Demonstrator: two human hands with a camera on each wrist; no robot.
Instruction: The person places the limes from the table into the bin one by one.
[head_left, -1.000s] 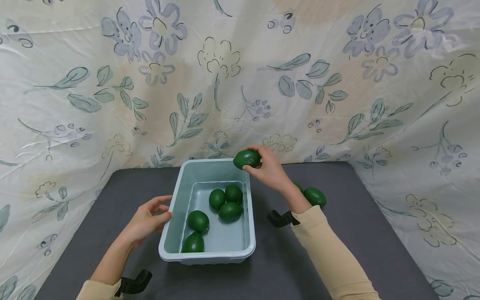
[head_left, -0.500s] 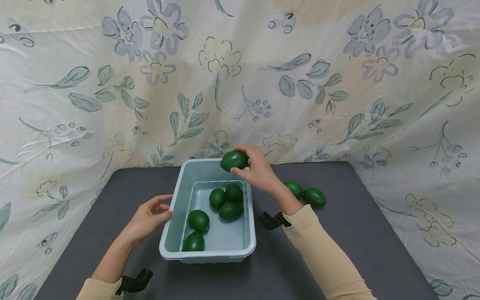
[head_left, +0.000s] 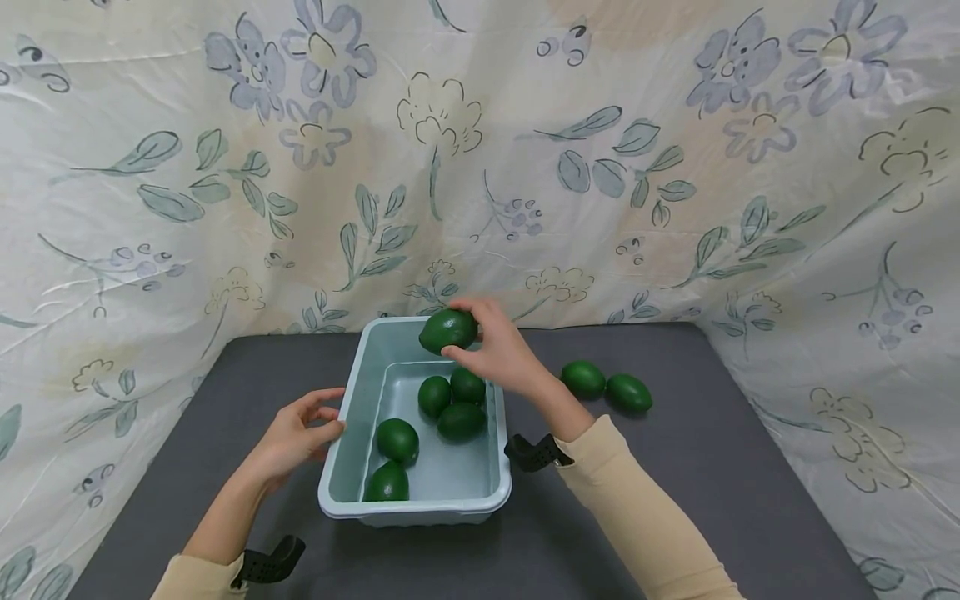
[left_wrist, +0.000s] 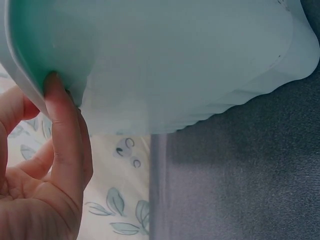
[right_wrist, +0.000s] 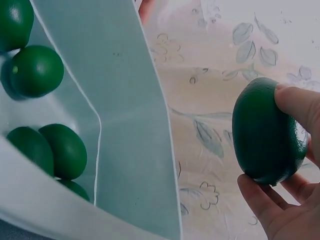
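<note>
My right hand holds a dark green avocado over the far end of a pale blue-green plastic bin. In the right wrist view, thumb and fingertips grip that avocado at opposite sides, above the bin's rim. At the bin's left side, my left hand pinches the rim. The left wrist view shows a finger pressed to the outer wall just under the edge. Inside the bin lie several more avocados: a cluster toward the far right and a pair at the near left.
Right of the bin, two avocados lie side by side on the dark grey table. A floral cloth hangs behind the table and along its sides. Each wrist wears a black strap mount.
My right hand has carried the avocado leftward from above the bin's right rim to over its far end, dipping slightly. The left hand and the bin have stayed in place.
</note>
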